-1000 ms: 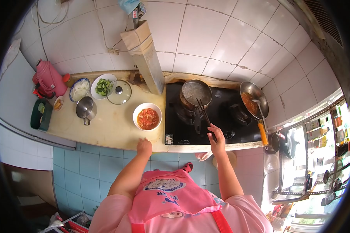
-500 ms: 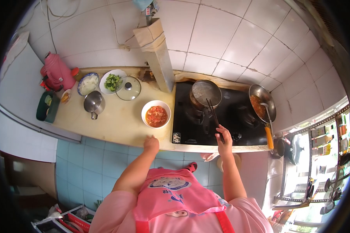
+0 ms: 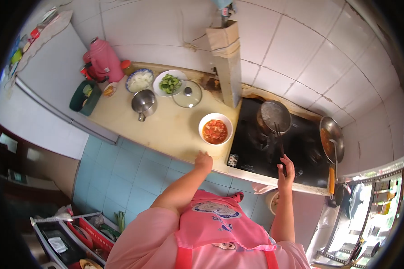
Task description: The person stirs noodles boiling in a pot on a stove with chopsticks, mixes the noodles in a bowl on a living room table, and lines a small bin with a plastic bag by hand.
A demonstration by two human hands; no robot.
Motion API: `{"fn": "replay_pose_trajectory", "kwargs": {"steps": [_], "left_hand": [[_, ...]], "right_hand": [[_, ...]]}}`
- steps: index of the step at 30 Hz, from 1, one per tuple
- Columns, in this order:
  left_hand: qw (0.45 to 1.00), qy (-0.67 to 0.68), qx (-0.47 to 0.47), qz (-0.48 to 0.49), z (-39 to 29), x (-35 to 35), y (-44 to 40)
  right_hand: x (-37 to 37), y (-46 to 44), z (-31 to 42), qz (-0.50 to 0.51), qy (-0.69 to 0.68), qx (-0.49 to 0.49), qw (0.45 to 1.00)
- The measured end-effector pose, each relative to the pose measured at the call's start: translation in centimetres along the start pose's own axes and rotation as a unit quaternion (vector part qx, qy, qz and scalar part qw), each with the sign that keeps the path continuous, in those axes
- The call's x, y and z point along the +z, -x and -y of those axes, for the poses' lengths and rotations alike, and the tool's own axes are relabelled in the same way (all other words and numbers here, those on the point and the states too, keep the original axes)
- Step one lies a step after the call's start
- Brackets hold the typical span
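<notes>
My right hand (image 3: 286,171) is closed around a pair of dark chopsticks (image 3: 280,142). Their tips reach into a small saucepan (image 3: 274,117) of cloudy, bubbling liquid on the black stove (image 3: 296,154). On the counter's front edge rests my left hand (image 3: 204,160), fingers curled in with nothing visible in them. Just beyond it stands a white bowl (image 3: 203,130) of chopped tomato in red juice. A frying pan (image 3: 339,130) with reddish sauce and a metal spatula (image 3: 335,150) in it sits at the stove's right, its orange handle toward me.
Along the counter (image 3: 166,134) are a glass lid (image 3: 180,96), a plate of chopped greens (image 3: 169,84), a bowl of pale slices (image 3: 140,81), a metal pot (image 3: 144,102), a green bin (image 3: 79,99) and a pink thermos (image 3: 105,59). A wrapped post (image 3: 229,71) rises beside the stove.
The view has swung left, so the counter and stove appear farther right. My right hand still holds the chopsticks in the saucepan; my left hand stays at the counter edge.
</notes>
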State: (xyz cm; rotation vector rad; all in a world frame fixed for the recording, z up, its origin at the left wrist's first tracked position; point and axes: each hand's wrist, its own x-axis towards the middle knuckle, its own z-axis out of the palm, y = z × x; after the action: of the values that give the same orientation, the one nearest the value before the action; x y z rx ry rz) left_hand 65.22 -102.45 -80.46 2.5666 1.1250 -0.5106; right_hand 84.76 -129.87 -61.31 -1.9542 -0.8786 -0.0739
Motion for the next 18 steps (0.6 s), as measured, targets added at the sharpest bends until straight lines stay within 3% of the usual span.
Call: {"fn": "replay_pose_trajectory", "kwargs": {"steps": [1, 6, 7, 18], "left_hand": [[1.0, 0.001, -0.013, 0.0, -0.1, -0.7, 0.5], [0.994, 0.09, -0.055, -0.007, -0.8, -3.1, 1.9], [0.999, 0.039, -0.035, 0.001, -0.7, -3.0, 1.9], [0.996, 0.074, -0.047, -0.005, -0.6, -2.5, 1.6]], "right_hand": [[0.1, 0.1, -0.8, 0.01, 0.014, -0.034, 0.999], [0.4, 0.4, -2.1, 0.026, -0.005, -0.002, 1.0], [0.5, 0.3, -1.5, 0.009, -0.019, 0.016, 1.0], [0.6, 0.3, -1.2, -0.007, -0.02, 0.026, 0.999]]}}
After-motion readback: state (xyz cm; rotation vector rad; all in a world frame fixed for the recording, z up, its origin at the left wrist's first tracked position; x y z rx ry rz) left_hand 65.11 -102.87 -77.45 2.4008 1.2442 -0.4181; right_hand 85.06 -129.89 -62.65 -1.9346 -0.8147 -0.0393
